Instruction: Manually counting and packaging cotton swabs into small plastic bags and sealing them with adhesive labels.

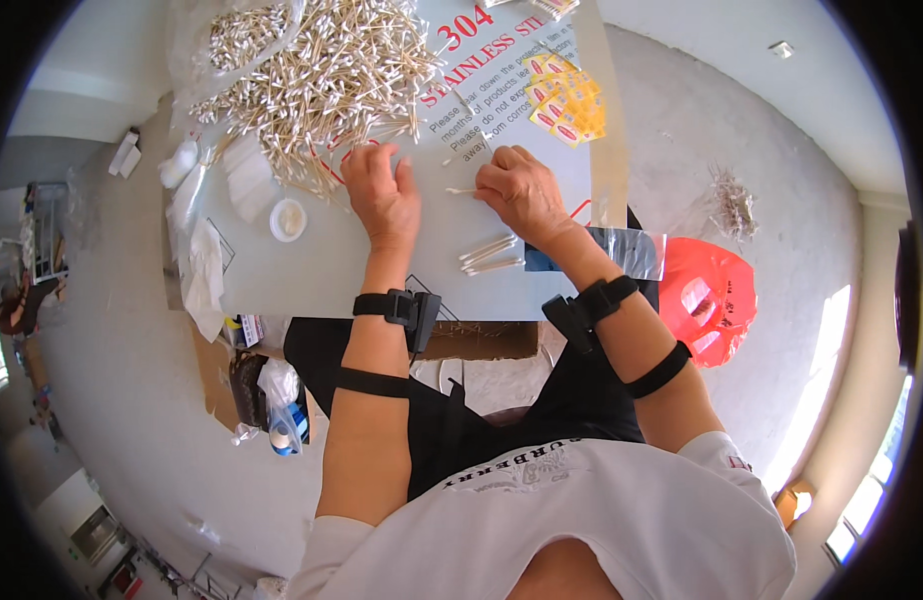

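A big heap of loose cotton swabs (327, 85) covers the far left of the worktop. At its near edge is my left hand (382, 198), its fingers bent and the thumb held apart, with nothing visible in it. My right hand (522, 190) is closed around a cotton swab (460, 191), whose white tip points left toward my other hand. Just below the right hand, several cotton swabs (490, 256) lie side by side in a small group. Left of my left wrist stands a small round white tub (288, 220) with pale contents.
Yellow printed packets (570, 100) are spread at the far right of the worktop (452, 285). White plastic sleeves (247, 178) lie at left. A clear bag (727, 205) of thin sticks and a red plastic bag (710, 300) are on the right. Below the table edge is a cardboard box (482, 340).
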